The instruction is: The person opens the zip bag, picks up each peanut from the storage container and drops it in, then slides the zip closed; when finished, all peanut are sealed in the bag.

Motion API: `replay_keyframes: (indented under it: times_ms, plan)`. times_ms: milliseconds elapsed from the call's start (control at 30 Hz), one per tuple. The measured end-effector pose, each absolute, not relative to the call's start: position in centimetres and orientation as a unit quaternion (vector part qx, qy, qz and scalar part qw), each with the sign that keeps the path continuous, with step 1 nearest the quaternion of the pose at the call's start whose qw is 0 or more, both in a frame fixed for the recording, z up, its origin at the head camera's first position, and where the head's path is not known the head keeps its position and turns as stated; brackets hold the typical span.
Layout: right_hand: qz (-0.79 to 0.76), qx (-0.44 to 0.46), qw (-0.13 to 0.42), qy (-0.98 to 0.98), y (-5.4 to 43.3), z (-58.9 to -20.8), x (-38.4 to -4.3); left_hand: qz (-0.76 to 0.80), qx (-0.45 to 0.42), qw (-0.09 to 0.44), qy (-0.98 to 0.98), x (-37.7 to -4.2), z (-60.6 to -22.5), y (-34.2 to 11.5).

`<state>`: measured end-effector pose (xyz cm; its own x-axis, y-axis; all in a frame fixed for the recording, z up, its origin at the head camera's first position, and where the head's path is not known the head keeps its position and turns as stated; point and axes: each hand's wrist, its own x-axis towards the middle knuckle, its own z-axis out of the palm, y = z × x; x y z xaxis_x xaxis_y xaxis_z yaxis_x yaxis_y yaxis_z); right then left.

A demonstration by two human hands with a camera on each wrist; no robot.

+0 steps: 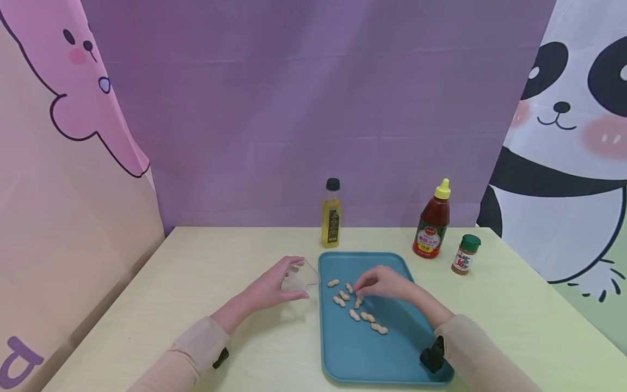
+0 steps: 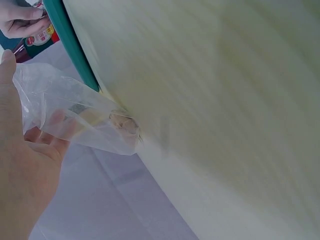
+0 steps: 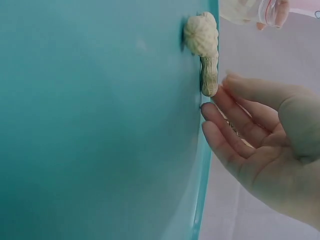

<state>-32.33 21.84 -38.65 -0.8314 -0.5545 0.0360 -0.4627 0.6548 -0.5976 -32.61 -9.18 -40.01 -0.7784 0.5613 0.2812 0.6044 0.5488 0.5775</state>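
Clear bag (image 2: 97, 127) in the curved left hand (image 1: 275, 284), right hand (image 1: 384, 282) at a peanut (image 1: 358, 303), pinch impossible to tell.

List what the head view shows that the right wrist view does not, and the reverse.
Only the head view: the ketchup, the oil, the green-capped jar and the panda on the wall.

Only the right wrist view: the palm side of the right hand; the head view shows its back.

Both: that hand by the peanuts on the blue tray, and the left hand with the clear bag, though the right wrist view catches only part of each of these last two.
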Motion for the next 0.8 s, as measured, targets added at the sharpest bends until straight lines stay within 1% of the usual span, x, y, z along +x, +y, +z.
replay_keyframes:
  times_ms: [500, 800]
  plan:
    - [-0.292, -0.257, 0.136, 0.911, 21.93, -38.26, -31.66, -0.338, -0.332, 0.029, -0.88, -32.64, -39.92, -9.11]
    - [-0.288, -0.261, 0.131, 0.912, 22.2, -38.58, -31.98, -0.331, -0.333, 0.026, -0.883, -32.63, -40.07, -9.03]
